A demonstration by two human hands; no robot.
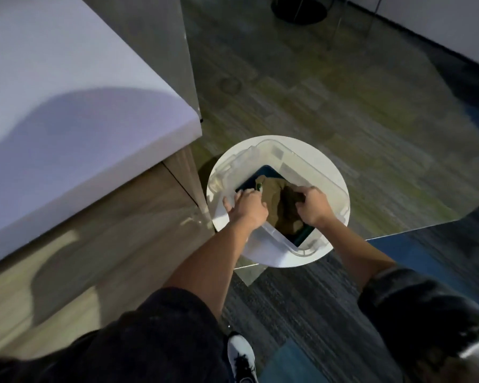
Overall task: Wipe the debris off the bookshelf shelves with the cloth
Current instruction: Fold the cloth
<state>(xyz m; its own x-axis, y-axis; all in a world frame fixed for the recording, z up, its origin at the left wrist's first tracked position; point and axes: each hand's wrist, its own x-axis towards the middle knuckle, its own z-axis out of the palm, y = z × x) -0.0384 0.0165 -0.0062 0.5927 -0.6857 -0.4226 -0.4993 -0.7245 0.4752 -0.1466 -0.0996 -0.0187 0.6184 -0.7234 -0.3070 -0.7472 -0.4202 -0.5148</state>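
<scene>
The brown cloth (273, 199) lies crumpled inside the clear plastic bin (311, 172) on a round white table (263, 257). The right hand (313, 205) clamps curled fingers on the cloth; the left hand (244, 207) grips the bin's wall, thumb outside, fingers curled inside.

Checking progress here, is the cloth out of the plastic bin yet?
No, the brown cloth lies inside the clear bin, gripped by the right hand.

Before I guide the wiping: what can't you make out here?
Head view:
1. Shelves and debris: outside the frame.
2. Right hand fingertips: buried in the brown cloth.
3. Green item by the left hand: too small, dim.
4. Clear bin floor: covered by cloth.
</scene>
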